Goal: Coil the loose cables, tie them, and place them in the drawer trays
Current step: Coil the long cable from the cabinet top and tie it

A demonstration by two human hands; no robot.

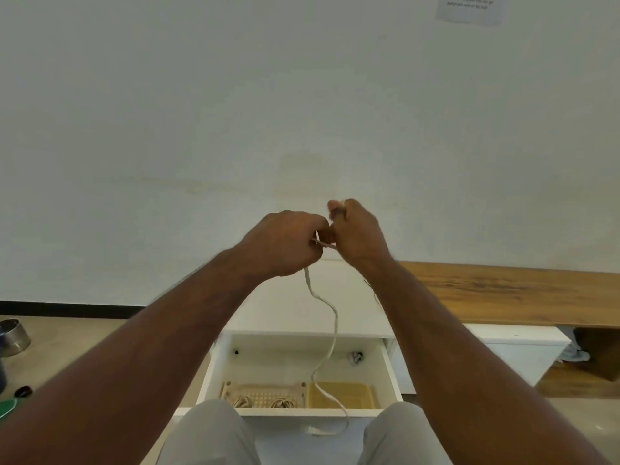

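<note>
Both hands, left (285, 243) and right (357, 229), mid-frame, fingers pinching cable (330, 333); tail dangles over drawer (392, 367), bottom center. Looks light, limp, kinky: grip near the held end, coil downward.

Dangling cable (330, 333) crosses open drawer (391, 367), rear floor bare, trays (265, 391) in front
</note>
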